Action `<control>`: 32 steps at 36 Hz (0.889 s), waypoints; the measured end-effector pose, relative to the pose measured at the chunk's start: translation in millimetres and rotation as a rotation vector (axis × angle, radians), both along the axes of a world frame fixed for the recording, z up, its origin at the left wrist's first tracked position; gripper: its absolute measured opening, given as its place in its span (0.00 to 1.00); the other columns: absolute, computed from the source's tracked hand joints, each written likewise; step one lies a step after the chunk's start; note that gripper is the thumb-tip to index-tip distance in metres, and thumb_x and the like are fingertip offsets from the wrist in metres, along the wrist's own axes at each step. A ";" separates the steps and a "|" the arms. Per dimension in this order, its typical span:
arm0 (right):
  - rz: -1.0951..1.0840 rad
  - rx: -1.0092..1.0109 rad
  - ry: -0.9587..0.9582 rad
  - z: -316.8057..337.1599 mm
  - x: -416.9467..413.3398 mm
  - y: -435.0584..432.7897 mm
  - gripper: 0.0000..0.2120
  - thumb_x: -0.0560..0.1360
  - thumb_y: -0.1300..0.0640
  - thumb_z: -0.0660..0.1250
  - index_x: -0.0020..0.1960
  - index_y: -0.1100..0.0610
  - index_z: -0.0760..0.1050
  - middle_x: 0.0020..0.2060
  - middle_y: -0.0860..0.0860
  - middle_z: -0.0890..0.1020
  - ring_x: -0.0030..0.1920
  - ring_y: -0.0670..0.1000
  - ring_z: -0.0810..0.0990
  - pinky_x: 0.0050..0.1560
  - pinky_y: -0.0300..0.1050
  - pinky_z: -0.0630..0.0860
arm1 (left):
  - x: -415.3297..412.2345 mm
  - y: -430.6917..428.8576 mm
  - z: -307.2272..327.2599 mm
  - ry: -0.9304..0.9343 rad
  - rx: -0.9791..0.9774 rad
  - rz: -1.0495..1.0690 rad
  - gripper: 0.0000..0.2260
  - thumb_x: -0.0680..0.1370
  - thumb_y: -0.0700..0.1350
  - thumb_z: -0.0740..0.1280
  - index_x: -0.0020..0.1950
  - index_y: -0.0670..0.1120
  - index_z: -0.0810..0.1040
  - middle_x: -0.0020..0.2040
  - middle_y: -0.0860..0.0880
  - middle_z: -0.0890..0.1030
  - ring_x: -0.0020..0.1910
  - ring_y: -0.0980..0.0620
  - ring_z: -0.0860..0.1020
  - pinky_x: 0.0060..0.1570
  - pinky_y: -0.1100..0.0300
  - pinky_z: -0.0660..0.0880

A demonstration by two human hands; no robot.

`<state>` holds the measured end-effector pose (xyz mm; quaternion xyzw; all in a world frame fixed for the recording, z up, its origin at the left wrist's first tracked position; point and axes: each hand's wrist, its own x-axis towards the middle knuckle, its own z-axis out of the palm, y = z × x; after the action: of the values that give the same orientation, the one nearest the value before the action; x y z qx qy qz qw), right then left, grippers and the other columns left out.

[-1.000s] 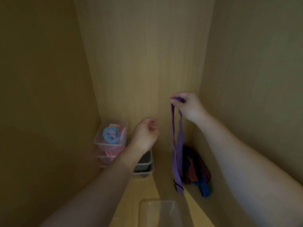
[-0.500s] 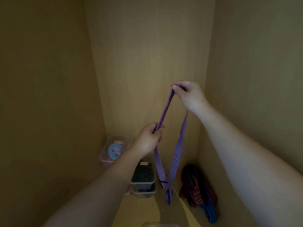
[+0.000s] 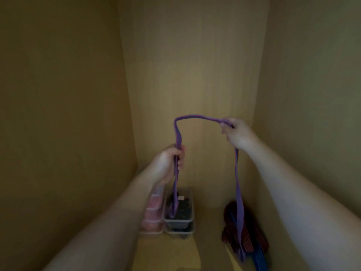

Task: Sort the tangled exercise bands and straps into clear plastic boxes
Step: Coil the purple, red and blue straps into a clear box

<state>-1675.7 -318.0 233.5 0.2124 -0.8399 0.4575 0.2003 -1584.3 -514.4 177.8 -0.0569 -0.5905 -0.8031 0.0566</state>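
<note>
The fingers (image 3: 182,159) of the left hand (image 3: 167,163) are curled round the purple band (image 3: 238,200). The right hand (image 3: 239,134), held higher, pinches the band between its thumb and fingers. Between the two hands the band arches upward, and both ends hang down. The left end dangles in front of a stack of clear boxes (image 3: 178,223) holding dark items. Just beside that stack is a second stack (image 3: 152,214) holding pink things. The right end trails over a loose pile of red-striped and blue bands (image 3: 252,237) on the cupboard floor (image 3: 166,251).
</note>
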 end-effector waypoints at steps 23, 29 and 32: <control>0.239 -0.231 -0.159 -18.8 36.2 7.3 0.09 0.75 0.65 0.68 0.55 0.64 0.79 0.18 0.40 0.73 0.21 0.37 0.69 0.27 0.27 0.64 | 3.0 6.1 -27.0 0.114 -0.574 -0.133 0.08 0.68 0.38 0.69 0.44 0.46 0.73 0.35 0.52 0.73 0.30 0.63 0.71 0.36 0.67 0.67; 0.063 -0.241 -0.119 -36.2 21.3 12.7 0.08 0.76 0.62 0.68 0.52 0.65 0.80 0.31 0.49 0.76 0.26 0.39 0.70 0.30 0.29 0.64 | 11.8 -3.7 -47.0 -0.041 -0.430 -0.151 0.05 0.79 0.37 0.64 0.45 0.45 0.70 0.34 0.46 0.76 0.27 0.54 0.76 0.28 0.60 0.72; 0.080 -0.085 -0.150 -46.3 19.9 14.0 0.05 0.77 0.63 0.66 0.52 0.61 0.79 0.30 0.47 0.74 0.26 0.39 0.71 0.29 0.29 0.64 | 13.4 -3.3 -50.7 -0.019 -0.394 -0.155 0.04 0.79 0.36 0.63 0.49 0.44 0.71 0.33 0.49 0.77 0.27 0.54 0.74 0.27 0.61 0.70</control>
<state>-1655.9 -304.0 187.2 0.2022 -0.8232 0.5149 0.1275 -1570.8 -517.7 127.1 -0.1046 -0.7304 -0.6746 -0.0233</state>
